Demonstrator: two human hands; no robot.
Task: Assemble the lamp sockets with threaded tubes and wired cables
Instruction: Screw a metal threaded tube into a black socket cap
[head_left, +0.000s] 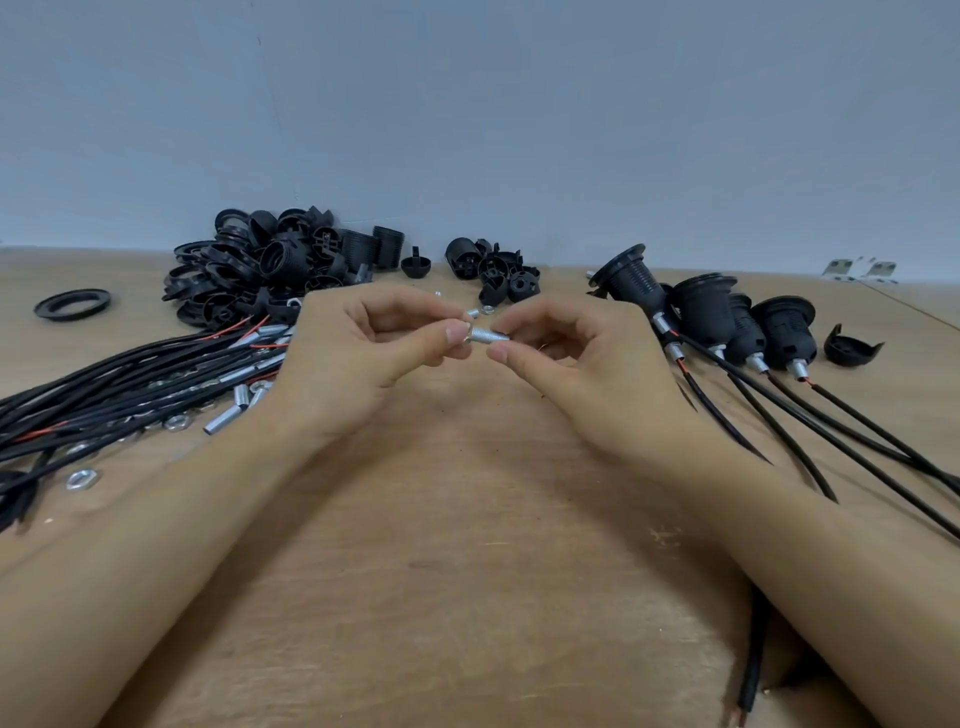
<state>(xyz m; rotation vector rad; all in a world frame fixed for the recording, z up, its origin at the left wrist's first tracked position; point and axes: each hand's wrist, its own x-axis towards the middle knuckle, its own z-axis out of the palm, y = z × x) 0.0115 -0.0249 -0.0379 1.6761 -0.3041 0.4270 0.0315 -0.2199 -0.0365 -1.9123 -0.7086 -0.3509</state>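
Observation:
A short silver threaded tube (488, 335) lies level between both hands above the middle of the wooden table (457, 545). My left hand (363, 358) pinches its left end, where a small nut seems to sit. My right hand (576, 364) pinches its right end with thumb and fingers. Several assembled black lamp sockets (711, 317) with cables lie at the right. A bundle of black wired cables (119, 384) lies at the left, with loose silver tubes (228, 410) and nuts (82, 479) among them.
A heap of black socket shells and rings (270, 260) sits at the back left, a smaller heap of caps (493, 273) behind the hands. A single black ring (72, 304) lies far left, a lone cap (852, 351) far right. A cable end (753, 675) lies under my right forearm.

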